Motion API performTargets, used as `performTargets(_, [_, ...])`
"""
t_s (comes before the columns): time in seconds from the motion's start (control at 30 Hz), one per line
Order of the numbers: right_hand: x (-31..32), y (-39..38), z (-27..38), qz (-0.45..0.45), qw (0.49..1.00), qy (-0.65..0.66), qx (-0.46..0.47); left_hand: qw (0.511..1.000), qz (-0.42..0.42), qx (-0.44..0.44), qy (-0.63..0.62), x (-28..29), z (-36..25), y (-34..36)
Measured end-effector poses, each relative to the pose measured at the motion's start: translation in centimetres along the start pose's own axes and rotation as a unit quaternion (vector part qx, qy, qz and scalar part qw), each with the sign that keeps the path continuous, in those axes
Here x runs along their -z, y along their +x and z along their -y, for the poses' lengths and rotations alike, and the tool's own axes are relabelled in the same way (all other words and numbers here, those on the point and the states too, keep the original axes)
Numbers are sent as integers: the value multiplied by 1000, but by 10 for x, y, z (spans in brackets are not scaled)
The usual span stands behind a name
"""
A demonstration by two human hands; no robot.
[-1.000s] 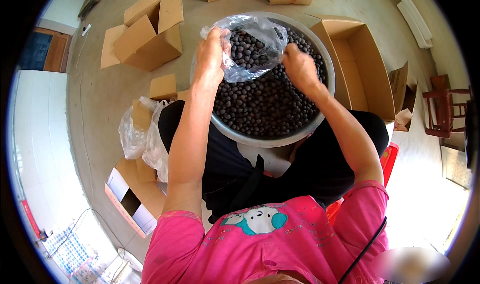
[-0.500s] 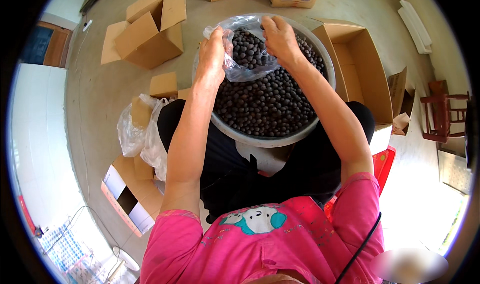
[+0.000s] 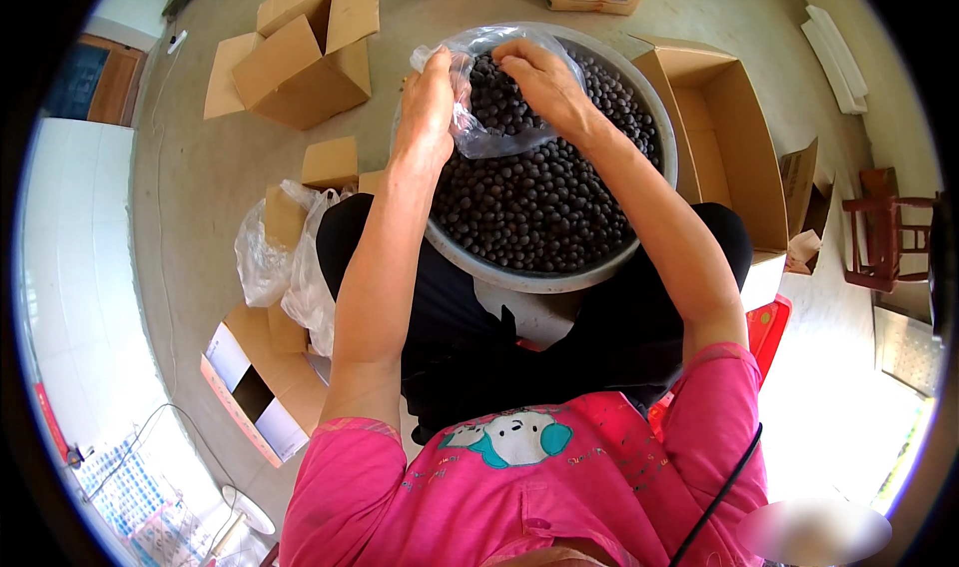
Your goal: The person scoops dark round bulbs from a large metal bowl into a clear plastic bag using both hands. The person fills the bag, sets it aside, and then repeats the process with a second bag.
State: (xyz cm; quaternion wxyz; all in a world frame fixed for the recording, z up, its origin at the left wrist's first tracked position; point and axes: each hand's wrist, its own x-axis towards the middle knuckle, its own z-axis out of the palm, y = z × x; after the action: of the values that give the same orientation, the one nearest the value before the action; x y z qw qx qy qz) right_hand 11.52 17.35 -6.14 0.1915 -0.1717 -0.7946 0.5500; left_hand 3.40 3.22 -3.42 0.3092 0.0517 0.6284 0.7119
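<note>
Between my knees stands a wide round grey metal basin (image 3: 529, 282), heaped with small dark round fruits or nuts (image 3: 534, 212) whose kind I cannot make out. A clear plastic bag (image 3: 496, 144) lies open on the heap, with more of the same dark balls inside. My left hand (image 3: 430, 102) is closed on the bag's left edge. Over the bag's mouth hangs my right hand (image 3: 547, 85), its fingers curled together just above the balls in the bag. What those fingertips hold, if anything, is hidden.
An open cardboard box (image 3: 714, 137) stands close to the basin's right side. Another open carton (image 3: 305, 72) sits at the far left. White plastic bags (image 3: 310, 267) and a flattened-looking box (image 3: 270, 387) lie by my left knee. A wooden chair (image 3: 884, 242) is at the right.
My right hand has let go of the bag's far right edge and moved left and slightly down over its mouth. My left hand keeps its hold on the bag.
</note>
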Motion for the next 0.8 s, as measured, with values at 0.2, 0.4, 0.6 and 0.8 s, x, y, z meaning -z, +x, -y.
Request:
performTargets(0.2, [42,-10,-12,-152,988,-40,1,1000,1,-4,-10,3,1,1])
performTargets(0.4, [67,-32,-92,-84,938,-336,-16,1000,7,-5,-15,-2,-1,0])
performTargets(0.6, [42,-69,-78,-45,901,-429,56,1000,17,-12,-22,-8,6,4])
performTargets(0.8, [23,-84,-58,-26,931,-363,29,999,1,-13,-39,-9,10,8])
